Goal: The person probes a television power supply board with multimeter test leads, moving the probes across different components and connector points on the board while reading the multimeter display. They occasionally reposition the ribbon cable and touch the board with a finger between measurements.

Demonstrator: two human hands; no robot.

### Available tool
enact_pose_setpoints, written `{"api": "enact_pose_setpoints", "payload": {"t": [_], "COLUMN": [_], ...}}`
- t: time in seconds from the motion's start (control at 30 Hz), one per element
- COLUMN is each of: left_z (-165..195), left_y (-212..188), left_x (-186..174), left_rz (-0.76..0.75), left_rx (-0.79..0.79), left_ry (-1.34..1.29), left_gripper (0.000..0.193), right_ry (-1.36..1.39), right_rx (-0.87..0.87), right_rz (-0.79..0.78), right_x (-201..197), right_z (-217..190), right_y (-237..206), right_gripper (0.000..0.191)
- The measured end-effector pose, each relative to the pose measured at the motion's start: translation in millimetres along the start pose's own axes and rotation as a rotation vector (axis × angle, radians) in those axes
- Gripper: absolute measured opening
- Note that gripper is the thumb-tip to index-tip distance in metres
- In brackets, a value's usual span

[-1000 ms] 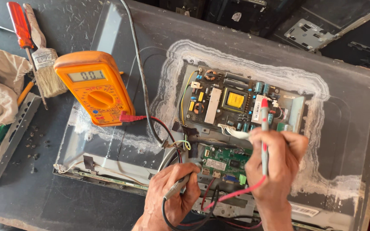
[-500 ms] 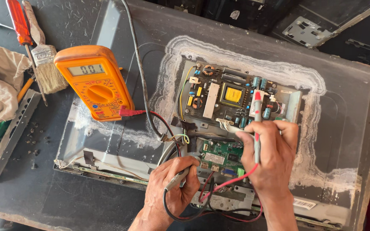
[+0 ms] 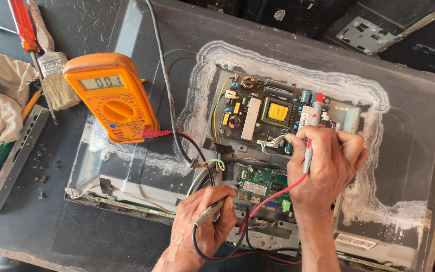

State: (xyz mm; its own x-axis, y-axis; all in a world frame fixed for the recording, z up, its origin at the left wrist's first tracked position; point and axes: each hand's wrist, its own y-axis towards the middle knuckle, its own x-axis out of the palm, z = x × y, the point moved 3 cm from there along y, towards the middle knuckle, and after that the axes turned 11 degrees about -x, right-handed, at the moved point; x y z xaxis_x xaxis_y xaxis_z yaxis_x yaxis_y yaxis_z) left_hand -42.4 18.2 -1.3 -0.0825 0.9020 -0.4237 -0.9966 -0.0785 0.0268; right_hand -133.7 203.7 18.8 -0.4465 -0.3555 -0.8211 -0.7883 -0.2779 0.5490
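Right hand (image 3: pixel 325 161): fingers closed around the red-tipped grey multimeter probe (image 3: pixel 312 128), long axis near upright in view, tip pointing toward the far edge of the tabletop and sitting at the dark power board with yellow transformer (image 3: pixel 268 113). The board lies just beyond the fingers; right hand is the nearer one.

Left hand (image 3: pixel 205 221): fingers curled shut on the grey-handled black-lead probe (image 3: pixel 211 211), axis angled up-right, tip at the small green circuit board (image 3: pixel 263 186) near the front edge. Exact contact point is hidden.

Both boards sit in the open grey metal back of a flat panel (image 3: pixel 404 151). Orange handheld multimeter (image 3: pixel 111 98) lies on the panel's left side, well apart from both hands, leads plugged in.
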Motion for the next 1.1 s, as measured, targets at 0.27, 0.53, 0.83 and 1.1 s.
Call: {"api": "enact_pose_setpoints", "payload": {"t": [0.27,0.53,0.83,1.1], "left_z": [1,0,4,6], "left_y": [1,2,5,4], "left_x": [0,-1,-3,-6], "left_rz": [-0.003,-0.003,0.015,0.014], "left_rx": [-0.002,0.014,0.075,0.037], "left_ry": [-0.015,-0.015,-0.008,-0.032], "left_gripper": [0.014,0.016,0.015,0.016], "right_ry": [0.165,0.200,0.138,0.287], "right_rx": [0.014,-0.032,-0.055,-0.085], "right_rz": [0.023,-0.054,-0.093,-0.103], "right_x": [-3,-11,-13,-6], "right_z": [-3,-22,-33,-23], "right_y": [-2,4,18,20], "right_gripper": [0.024,0.045,0.045,0.032]}}
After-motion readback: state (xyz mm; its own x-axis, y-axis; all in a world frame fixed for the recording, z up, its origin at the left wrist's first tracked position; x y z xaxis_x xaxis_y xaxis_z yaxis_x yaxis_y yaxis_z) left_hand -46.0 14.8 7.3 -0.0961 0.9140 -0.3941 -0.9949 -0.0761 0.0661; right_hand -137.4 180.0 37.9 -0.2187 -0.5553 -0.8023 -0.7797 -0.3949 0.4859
